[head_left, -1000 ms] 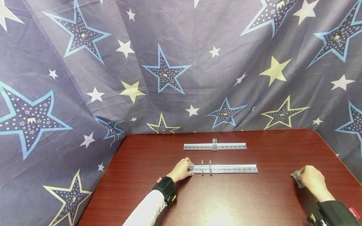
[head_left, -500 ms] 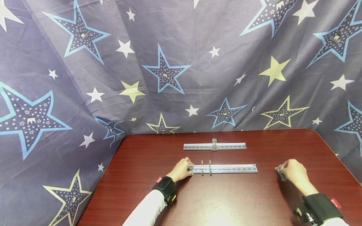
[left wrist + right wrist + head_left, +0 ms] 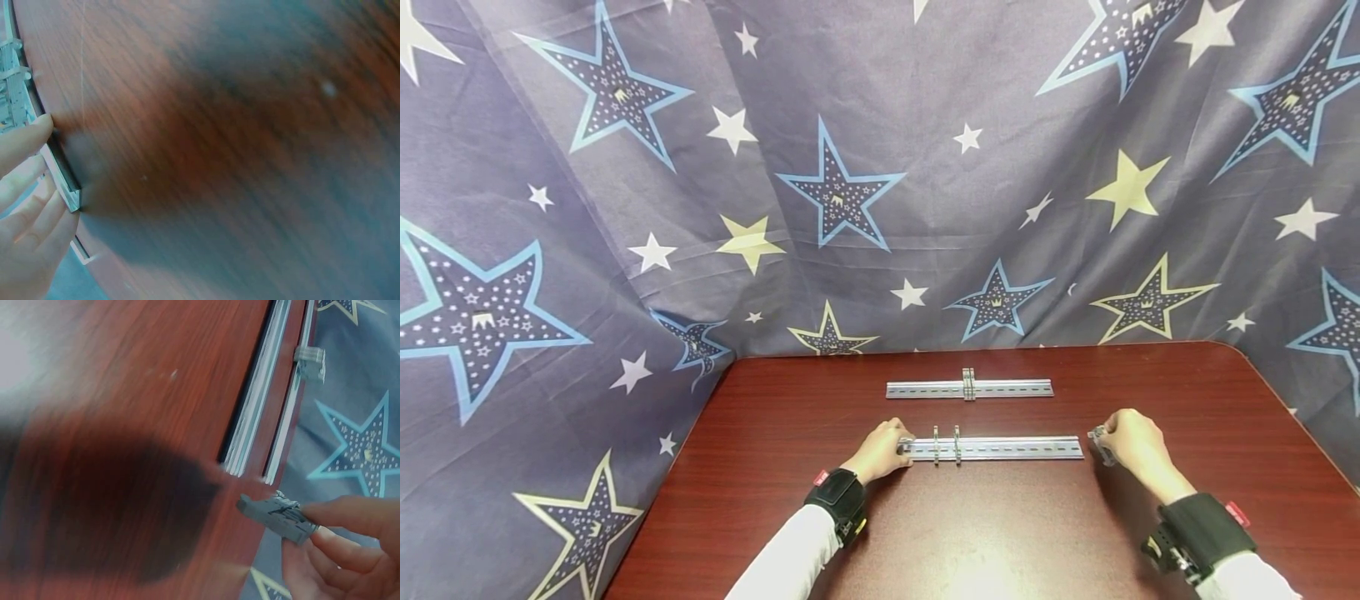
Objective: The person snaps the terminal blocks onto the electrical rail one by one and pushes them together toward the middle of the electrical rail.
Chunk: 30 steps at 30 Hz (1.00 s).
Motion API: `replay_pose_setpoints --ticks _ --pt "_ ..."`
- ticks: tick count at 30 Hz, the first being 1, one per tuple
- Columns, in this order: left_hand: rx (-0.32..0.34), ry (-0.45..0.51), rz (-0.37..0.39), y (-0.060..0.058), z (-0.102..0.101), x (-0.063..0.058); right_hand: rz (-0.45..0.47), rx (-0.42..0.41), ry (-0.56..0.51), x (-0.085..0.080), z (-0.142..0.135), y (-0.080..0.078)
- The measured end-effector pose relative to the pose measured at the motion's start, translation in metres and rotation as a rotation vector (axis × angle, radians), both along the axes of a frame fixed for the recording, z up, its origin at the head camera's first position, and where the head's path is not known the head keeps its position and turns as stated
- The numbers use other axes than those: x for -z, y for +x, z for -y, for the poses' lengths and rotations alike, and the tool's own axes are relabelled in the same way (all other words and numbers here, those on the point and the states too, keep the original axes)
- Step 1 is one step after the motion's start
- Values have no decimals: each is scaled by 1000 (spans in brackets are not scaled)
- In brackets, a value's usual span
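Observation:
My left hand (image 3: 877,451) grips the left end of the nearer DIN rail (image 3: 1018,448), thumb on the front edge and fingers behind it, as the left wrist view shows. Two thin grey terminal blocks (image 3: 957,445) stand apart on this rail, close to the hand. Between thumb and fingers, my right hand (image 3: 1138,450) pinches a grey terminal block (image 3: 278,517). The block is held just off the rail's right end, apart from it, tilted in the right wrist view.
Behind lies a second, parallel DIN rail (image 3: 1011,388) with several terminal blocks (image 3: 969,384) grouped near its middle. The red-brown wooden table (image 3: 797,400) ends at a star-patterned cloth (image 3: 865,275) at the back and sides.
My right hand has moved left across the table with the terminal block, up to near the rail's right end. The left hand and both rails have stayed in place.

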<state>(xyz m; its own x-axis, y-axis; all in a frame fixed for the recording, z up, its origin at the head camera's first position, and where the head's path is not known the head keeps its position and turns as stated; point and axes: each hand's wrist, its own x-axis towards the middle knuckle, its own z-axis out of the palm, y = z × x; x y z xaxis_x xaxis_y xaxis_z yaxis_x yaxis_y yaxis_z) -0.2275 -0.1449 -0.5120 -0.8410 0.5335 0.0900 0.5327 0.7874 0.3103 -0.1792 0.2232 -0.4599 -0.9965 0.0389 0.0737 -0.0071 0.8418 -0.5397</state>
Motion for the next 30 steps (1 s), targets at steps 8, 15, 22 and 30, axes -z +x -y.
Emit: replay_pose_setpoints --ticks 8,15,22,30 --pt "-8 7 5 -1 0 2 -29 -16 -9 0 23 -8" --pt "-11 -3 -3 -2 1 4 -43 -18 -26 -3 45 -12" --pt "-21 13 6 -2 1 4 -64 -28 -44 0 65 -17" --pt "-15 9 -2 -2 1 4 -74 -32 -66 4 89 -20"
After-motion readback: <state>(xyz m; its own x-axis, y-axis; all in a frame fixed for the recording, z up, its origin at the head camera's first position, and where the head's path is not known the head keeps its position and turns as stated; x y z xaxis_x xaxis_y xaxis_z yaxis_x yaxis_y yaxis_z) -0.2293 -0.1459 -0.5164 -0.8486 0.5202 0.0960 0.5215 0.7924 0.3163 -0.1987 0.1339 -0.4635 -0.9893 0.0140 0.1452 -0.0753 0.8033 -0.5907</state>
